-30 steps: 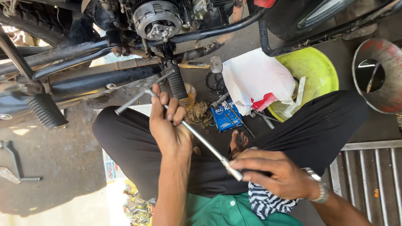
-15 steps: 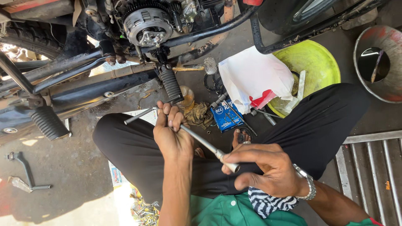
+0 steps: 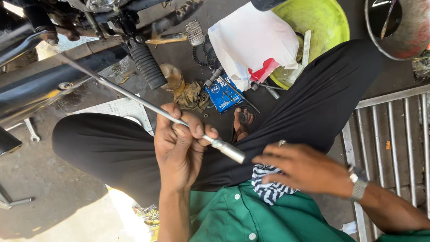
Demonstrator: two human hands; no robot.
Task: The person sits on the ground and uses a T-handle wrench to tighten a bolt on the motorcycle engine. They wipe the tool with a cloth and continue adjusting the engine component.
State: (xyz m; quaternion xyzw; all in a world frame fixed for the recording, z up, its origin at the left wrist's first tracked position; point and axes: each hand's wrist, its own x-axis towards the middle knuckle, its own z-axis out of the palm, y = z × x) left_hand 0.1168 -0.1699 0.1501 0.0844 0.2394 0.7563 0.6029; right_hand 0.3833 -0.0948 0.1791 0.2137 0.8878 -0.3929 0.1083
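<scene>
My left hand (image 3: 179, 150) grips a long silver socket wrench (image 3: 134, 96) near its socket end; the rod runs up and left toward the motorcycle frame (image 3: 49, 85). Its socket tip (image 3: 230, 151) sticks out to the right of my fist. My right hand (image 3: 304, 168) hovers just right of that tip with fingers spread, not touching it. It wears a metal wristwatch (image 3: 358, 183). I sit cross-legged in black trousers and a green shirt, with a striped cloth (image 3: 268, 187) at my waist.
A rubber footpeg (image 3: 147, 65) hangs from the motorcycle ahead. A blue parts box (image 3: 222, 95), an oily rag (image 3: 192, 96), a white plastic bag (image 3: 253, 42) and a yellow-green basin (image 3: 324, 20) lie on the ground. A metal grate (image 3: 394, 139) is at right, a spanner (image 3: 32, 130) at left.
My right hand let go of the wrench's socket end and drew back to the right. The left hand slid down the rod toward that end. The view moved closer.
</scene>
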